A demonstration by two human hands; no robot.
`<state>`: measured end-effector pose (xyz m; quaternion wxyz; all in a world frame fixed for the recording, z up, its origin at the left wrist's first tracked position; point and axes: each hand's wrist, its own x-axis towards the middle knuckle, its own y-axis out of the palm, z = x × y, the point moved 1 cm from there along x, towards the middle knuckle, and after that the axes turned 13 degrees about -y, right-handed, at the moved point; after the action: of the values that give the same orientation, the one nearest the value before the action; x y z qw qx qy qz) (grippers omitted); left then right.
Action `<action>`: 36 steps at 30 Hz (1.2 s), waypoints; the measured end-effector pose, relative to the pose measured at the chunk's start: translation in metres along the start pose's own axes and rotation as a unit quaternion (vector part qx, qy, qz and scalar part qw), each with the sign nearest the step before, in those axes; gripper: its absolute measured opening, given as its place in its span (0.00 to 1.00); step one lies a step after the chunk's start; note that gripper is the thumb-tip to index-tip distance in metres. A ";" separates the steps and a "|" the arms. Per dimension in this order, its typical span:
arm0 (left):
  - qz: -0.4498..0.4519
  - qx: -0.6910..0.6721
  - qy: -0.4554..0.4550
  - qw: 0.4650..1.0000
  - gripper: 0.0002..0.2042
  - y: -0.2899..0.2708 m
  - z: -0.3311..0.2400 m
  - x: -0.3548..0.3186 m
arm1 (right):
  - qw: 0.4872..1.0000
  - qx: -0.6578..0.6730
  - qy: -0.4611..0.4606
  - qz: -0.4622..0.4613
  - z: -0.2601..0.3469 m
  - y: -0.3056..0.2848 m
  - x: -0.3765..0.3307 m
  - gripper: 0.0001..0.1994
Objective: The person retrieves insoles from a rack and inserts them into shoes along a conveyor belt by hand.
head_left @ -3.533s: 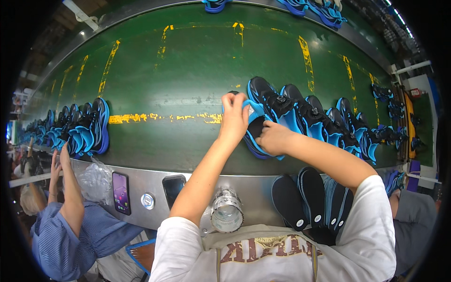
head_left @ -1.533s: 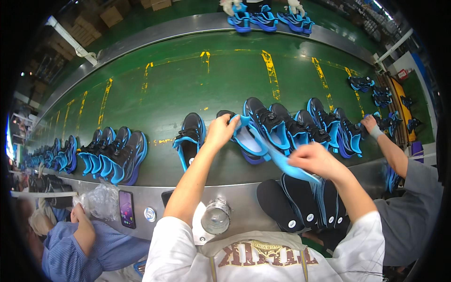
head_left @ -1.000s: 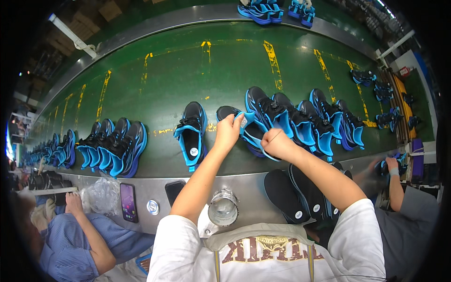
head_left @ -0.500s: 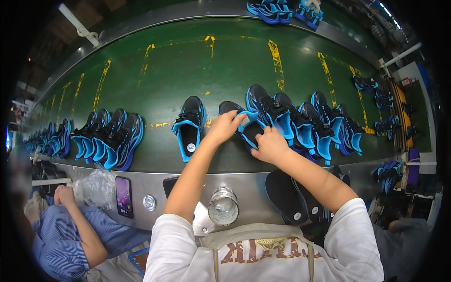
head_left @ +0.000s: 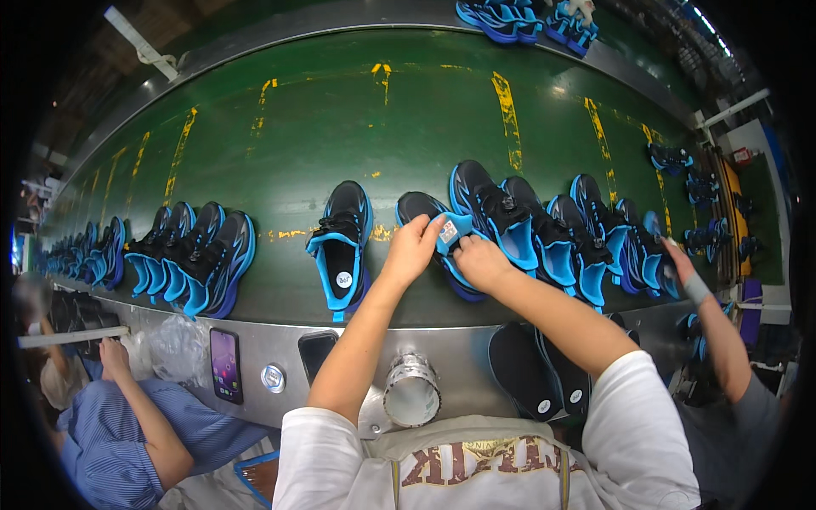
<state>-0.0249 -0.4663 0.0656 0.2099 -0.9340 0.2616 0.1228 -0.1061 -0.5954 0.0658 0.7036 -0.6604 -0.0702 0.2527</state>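
Observation:
A black sneaker with bright blue lining (head_left: 416,205) lies in front of me on the green belt, its toe pointing away. My left hand (head_left: 413,250) pinches the blue tongue, which is folded up and shows a small white label. On the right side of the shoe's opening, my right hand (head_left: 483,263) is closed with its fingertips at the collar; they partly hide the opening. Just left stands another sneaker (head_left: 346,206), with a black insole carrying a round white sticker inside. Several more sneakers (head_left: 478,189) are lined up close on the right.
Along the metal edge (head_left: 463,340) lie loose black insoles (head_left: 520,374), a roll of clear tape (head_left: 412,393) and two phones (head_left: 225,365). Sneakers (head_left: 223,255) stand in a row at left. A co-worker's hand (head_left: 680,263) reaches the rightmost shoes; another person (head_left: 127,425) sits left.
The blue tongue is now turned up more, with its label facing me. My right hand has shifted slightly left and down. A co-worker's arm has come in at the right.

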 end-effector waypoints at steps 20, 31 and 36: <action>-0.262 0.065 0.225 0.936 0.10 0.004 -0.007 0.001 | 0.959 0.036 -0.126 0.253 -0.005 -0.009 0.010 0.15; -0.087 0.316 0.170 0.929 0.18 0.014 -0.019 -0.012 | 0.962 0.088 -0.039 -0.255 0.024 -0.024 -0.063 0.09; -0.106 0.312 0.277 0.902 0.11 0.022 -0.029 -0.062 | 0.913 0.284 0.139 -0.258 0.056 0.014 -0.121 0.11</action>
<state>-0.0850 -0.4695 0.1055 0.4214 -0.8391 0.2338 -0.2523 -0.2385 -0.6001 0.0878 0.9047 -0.4204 -0.0653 -0.0231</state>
